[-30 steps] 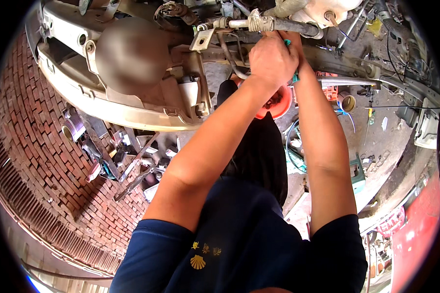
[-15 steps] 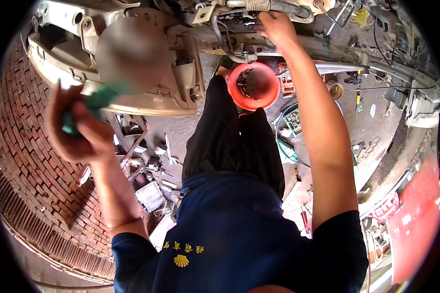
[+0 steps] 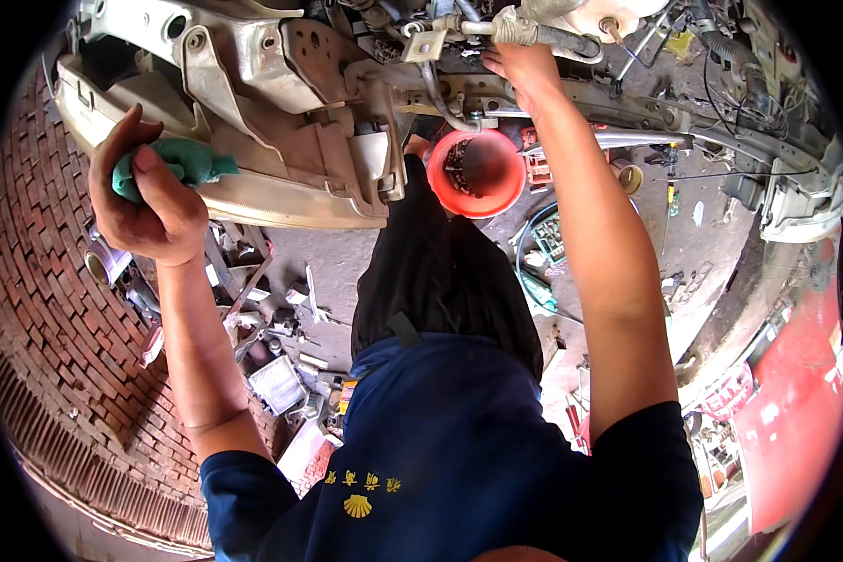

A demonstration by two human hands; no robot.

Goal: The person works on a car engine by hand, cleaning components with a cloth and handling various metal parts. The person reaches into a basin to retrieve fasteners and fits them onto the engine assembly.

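Note:
My left hand (image 3: 155, 206) is closed around a crumpled green rag (image 3: 192, 161), whose end sticks out to the right past the thumb. It is held up at the near left of a pale, worn car-body section (image 3: 281, 201), apart from it. At the top of the view my right hand (image 3: 529, 75) reaches in among the car's front parts, just below a ribbed, wrapped pipe (image 3: 517, 30). Its fingers stretch to the left, partly hidden, and I see nothing held in them.
A red bucket (image 3: 440, 187) with small dark pieces inside stands by my feet. A green case of tools (image 3: 548, 239) lies on the floor to the right. Loose parts and a white box (image 3: 277, 385) clutter the left, beside a brick surface (image 3: 66, 309). A red panel (image 3: 787, 421) leans at right.
The rag and my left hand have moved slightly up and are no longer blurred. My right hand has dropped slightly below the pipe. My view has shifted a little.

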